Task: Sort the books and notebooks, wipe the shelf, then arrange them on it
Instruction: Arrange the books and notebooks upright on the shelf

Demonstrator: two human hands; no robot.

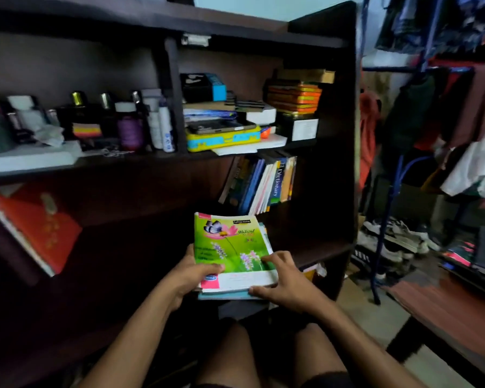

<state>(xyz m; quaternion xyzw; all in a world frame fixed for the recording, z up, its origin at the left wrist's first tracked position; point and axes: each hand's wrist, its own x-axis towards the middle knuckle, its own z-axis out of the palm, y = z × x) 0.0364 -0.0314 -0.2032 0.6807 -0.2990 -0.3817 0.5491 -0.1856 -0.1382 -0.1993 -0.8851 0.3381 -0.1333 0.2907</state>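
A small stack of notebooks [234,256] is held at the front edge of the lower shelf [308,245] of a dark wooden bookcase, its far end over the shelf board and its near end jutting past the lip. The top notebook is a thin, glossy softcover printed green with a butterfly and flowers; worn white page edges and a pale blue cover are seen beneath it. The stack is gripped by the left hand [192,275] along its left edge, the thumb laid flat on the cover and the fingers curled underneath. It is clasped at the near right corner by the right hand [284,281], whose fingers [272,259] are spread on the cover while the thumb is pressed against the page edges. Behind the stack, a row of upright books [263,183] is leaned to the left against the back panel, a blue dictionary spine among them. Dark open shelf board is left to the left of that row and to the right of the stack, up to the side wall. A red hardback [37,225] is seen tilted at the far left. The shelf above is crowded with bottles [129,127], a yellow and blue case [221,140] and flat orange boxes [293,98].
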